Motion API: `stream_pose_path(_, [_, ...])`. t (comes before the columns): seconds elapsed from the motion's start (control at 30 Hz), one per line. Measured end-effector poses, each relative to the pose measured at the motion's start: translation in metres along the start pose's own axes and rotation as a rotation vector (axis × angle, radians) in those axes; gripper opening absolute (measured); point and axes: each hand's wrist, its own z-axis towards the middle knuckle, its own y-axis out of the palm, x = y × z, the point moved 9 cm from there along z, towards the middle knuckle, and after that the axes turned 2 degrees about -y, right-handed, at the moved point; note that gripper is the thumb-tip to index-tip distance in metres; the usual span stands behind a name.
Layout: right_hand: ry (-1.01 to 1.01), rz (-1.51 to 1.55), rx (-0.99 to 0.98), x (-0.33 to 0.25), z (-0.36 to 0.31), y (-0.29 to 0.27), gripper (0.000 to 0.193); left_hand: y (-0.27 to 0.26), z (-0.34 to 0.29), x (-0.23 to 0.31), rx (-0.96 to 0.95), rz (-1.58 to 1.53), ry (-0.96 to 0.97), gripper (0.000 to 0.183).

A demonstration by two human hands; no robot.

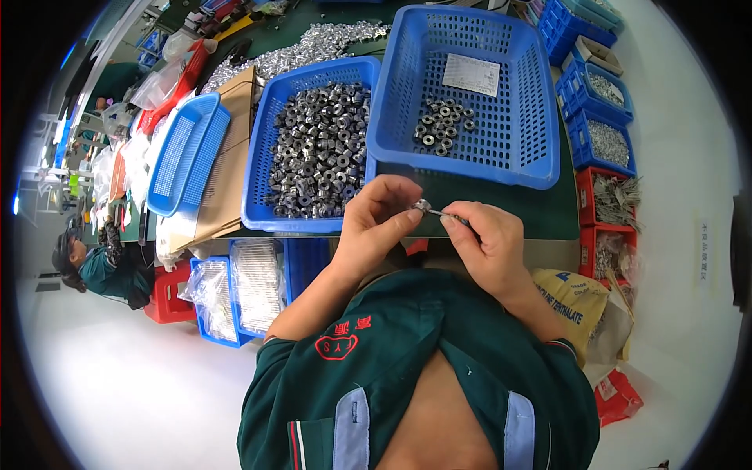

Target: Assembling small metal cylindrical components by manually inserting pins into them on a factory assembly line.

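Note:
Between thumb and fingers, my left hand (pixel 380 215) pinches a small metal ring part (pixel 423 206), shiny with a hole through it. My right hand (pixel 486 239) grips a thin pointed tool (pixel 445 214), whose metal shaft reaches the ring; most of its handle is hidden by the fingers. Both hands are above the near edge of the green table, in front of two blue baskets. The left blue basket (pixel 258 168) is heaped with similar metal rings (pixel 321 145). In the larger right blue basket (pixel 509 129) lie a loose group of rings (pixel 444 125) and a white paper slip (pixel 471 74).
Shiny small parts (pixel 313 48) are piled behind the baskets. A cardboard sheet (pixel 227 157) and empty-looking blue trays (pixel 188 153) lie left. Parts bins (pixel 607 141) stack at the right. Bins with bagged parts (pixel 257 286) stand below the table; another person (pixel 110 266) sits far left.

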Motion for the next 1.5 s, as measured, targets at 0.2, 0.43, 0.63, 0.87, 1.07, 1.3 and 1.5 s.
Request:
stream_pose_path(0.2, [-0.263,-0.381,-0.014,-0.026,-0.003,0.003,0.009,0.001,-0.005,-0.002,0.027,-0.009,0.000,0.023])
stream_pose_path(0.43, [0.013,-0.015,0.126,-0.002,-0.010,0.005,0.008,0.005,-0.004,0.007,0.036,0.025,0.148,0.020])
stream_pose_path(0.63, [0.752,0.818,-0.050,0.057,-0.034,0.043,0.026,0.004,-0.007,0.013,0.081,0.121,0.256,0.019])
stream_pose_path(0.87, [0.614,0.659,-0.045,0.050,-0.030,0.040,0.023,0.007,-0.007,0.021,-0.010,0.355,0.369,0.022])
stream_pose_path(1.07, [-0.292,-0.281,0.091,-0.019,-0.007,0.005,0.007,0.001,-0.008,0.012,0.008,0.228,0.260,0.022])
stream_pose_path(1.3, [-0.070,0.008,0.032,-0.003,0.000,-0.008,0.007,0.007,-0.012,0.020,-0.039,0.485,0.261,0.027])
stream_pose_path(1.5, [-0.123,-0.090,-0.079,-0.007,0.002,-0.003,0.008,0.018,-0.013,0.037,-0.101,0.703,0.384,0.034])
